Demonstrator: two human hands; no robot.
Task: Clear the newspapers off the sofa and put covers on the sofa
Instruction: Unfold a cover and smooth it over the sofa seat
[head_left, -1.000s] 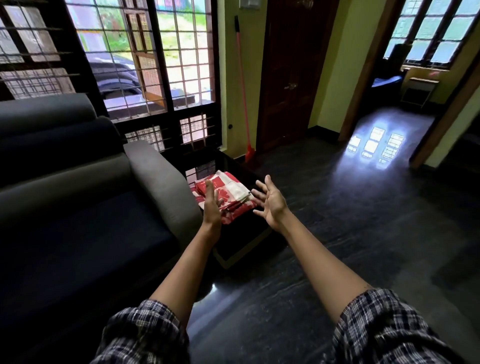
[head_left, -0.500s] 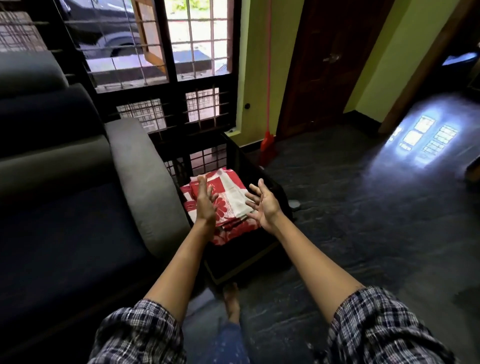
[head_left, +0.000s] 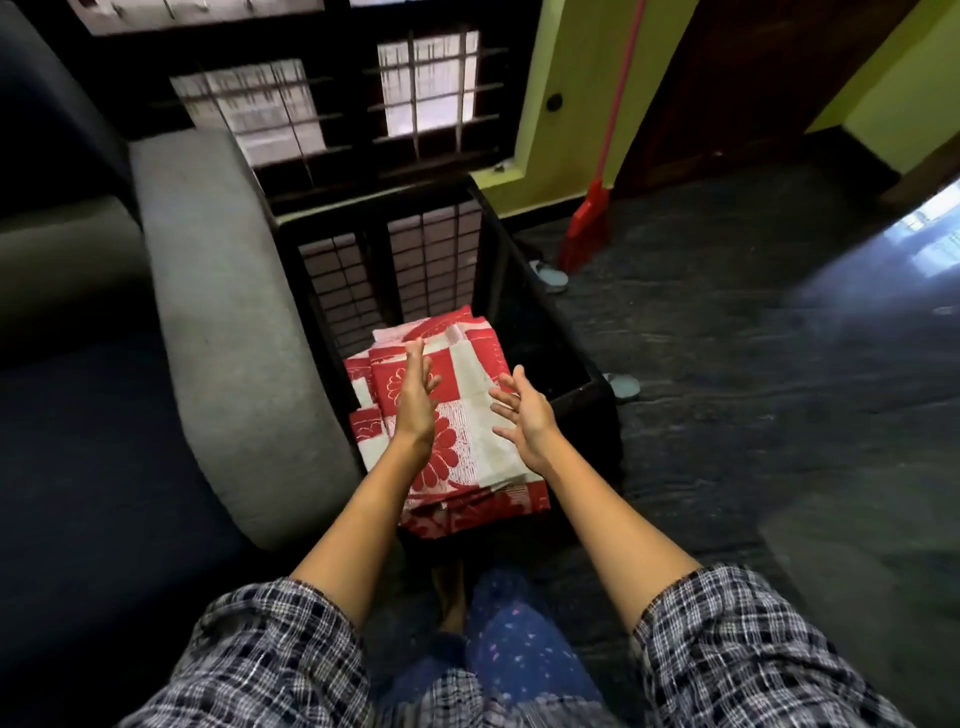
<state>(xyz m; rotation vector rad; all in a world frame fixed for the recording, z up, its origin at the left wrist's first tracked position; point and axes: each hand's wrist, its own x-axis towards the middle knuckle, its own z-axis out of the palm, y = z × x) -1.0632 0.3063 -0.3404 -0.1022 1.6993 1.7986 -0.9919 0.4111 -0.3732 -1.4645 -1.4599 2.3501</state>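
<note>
head view: both hands hover apart over the folded red and white covers (head_left: 467, 457), left hand (head_left: 415, 397) at 11 o'clock of the stack, right hand (head_left: 525, 415) at 3 o'clock, fingers straight, palms facing, holding nothing. covers lie on a dark side table (head_left: 587, 400), sofa armrest (head_left: 223, 322) just beside at 9 o'clock. red broom (head_left: 587, 223) leans at 1 o'clock, slippers (head_left: 551, 275) near its foot.

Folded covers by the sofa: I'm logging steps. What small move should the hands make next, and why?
Probably lower both and grip the folded covers at their sides: the left hand and right hand hover open over them, holding nothing, and they lie on the dark table.
</note>
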